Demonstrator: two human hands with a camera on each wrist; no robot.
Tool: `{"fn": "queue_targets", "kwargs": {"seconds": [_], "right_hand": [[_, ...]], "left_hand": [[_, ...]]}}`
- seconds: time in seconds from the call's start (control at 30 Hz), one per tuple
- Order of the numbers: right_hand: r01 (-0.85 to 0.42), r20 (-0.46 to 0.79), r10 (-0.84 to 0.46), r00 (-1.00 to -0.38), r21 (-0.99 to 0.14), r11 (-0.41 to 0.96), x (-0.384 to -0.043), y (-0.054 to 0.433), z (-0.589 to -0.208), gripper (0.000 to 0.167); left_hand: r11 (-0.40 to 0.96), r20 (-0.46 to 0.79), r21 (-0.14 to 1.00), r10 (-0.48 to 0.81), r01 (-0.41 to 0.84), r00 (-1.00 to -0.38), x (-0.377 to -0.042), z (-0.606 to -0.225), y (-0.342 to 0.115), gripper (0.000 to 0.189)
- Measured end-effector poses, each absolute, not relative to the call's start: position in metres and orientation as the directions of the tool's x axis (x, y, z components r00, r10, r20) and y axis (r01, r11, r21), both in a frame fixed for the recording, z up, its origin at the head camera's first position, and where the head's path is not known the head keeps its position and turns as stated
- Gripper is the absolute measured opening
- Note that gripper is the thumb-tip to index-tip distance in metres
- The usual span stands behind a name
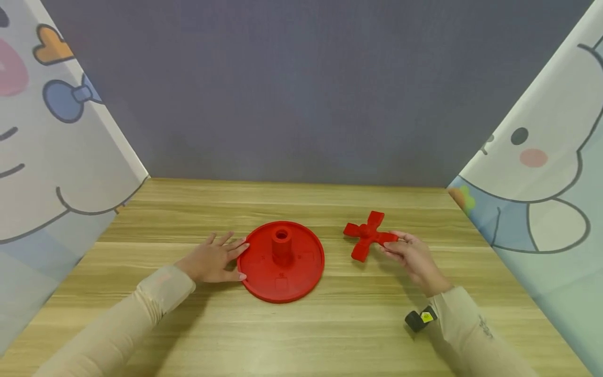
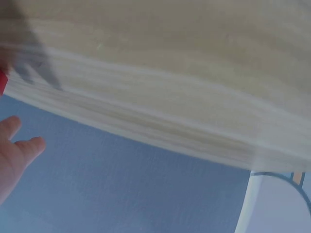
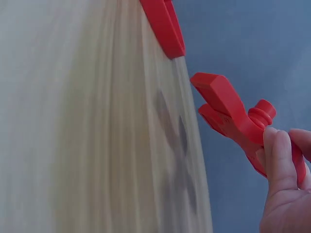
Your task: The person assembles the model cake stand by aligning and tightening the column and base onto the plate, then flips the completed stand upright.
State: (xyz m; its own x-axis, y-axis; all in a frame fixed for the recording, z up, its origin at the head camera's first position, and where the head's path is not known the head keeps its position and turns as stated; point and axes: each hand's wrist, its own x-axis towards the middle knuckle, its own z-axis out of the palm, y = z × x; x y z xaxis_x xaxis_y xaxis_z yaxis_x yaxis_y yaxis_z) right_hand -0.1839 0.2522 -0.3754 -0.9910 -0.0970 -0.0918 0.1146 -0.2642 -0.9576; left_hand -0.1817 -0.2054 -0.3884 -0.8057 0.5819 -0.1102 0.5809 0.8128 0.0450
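Head view: the red disc base (image 1: pixel 301 280) lies flat on the wood-grain table (image 1: pixel 301 335) and serves as the reference for all positions below; a hollow cylindrical post (image 1: pixel 281 250) rises upright from its middle, open end up; the raised rim runs round its edge.

Left hand (image 1: pixel 212 260): located at the left side of the disc base; fingers extended and spread apart, fingertips touching the rim; the grip is not closed round any part; the left wrist view shows only some of the fingers and a small red portion at its edge, too little to identify.

Right hand (image 1: pixel 412 256): located to the right of the disc base, well apart from it; thumb and fingers are clamped on one arm of the red four-armed cross piece (image 1: pixel 370 235); the cross piece is held above the table, to the right of the disc base and not touching it; the right wrist view shows a short ridged peg (image 3: pixel 262 113) projecting from its hub, with a shadow on the table.

Surroundings: a grey panel (image 1: pixel 301 94) stands behind the disc base; cartoon-printed panels (image 1: pixel 542 173) flank it left and right.
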Motion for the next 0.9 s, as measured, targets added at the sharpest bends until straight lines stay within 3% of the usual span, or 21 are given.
{"fn": "queue_targets", "kwargs": {"seconds": [0.13,0.53,0.9], "right_hand": [[0.089,-0.06,-0.124,-0.99,-0.966,-0.243,-0.19,0.24,-0.376,0.043],[0.014,-0.01,-0.032,-0.999,-0.994,-0.107,-0.206,0.189,-0.374,0.051],[-0.037,0.037,-0.014,-0.999,-0.998,0.046,-0.216,0.137,-0.372,0.037]], "left_hand": [[0.822,-0.119,0.051,0.569,0.567,-0.814,-0.182,-0.39,-0.206,0.087],[0.821,-0.117,0.064,0.571,0.567,-0.813,-0.185,-0.392,-0.203,0.093],[0.827,-0.111,0.093,0.563,0.555,-0.819,-0.185,-0.392,-0.207,0.091]]}}
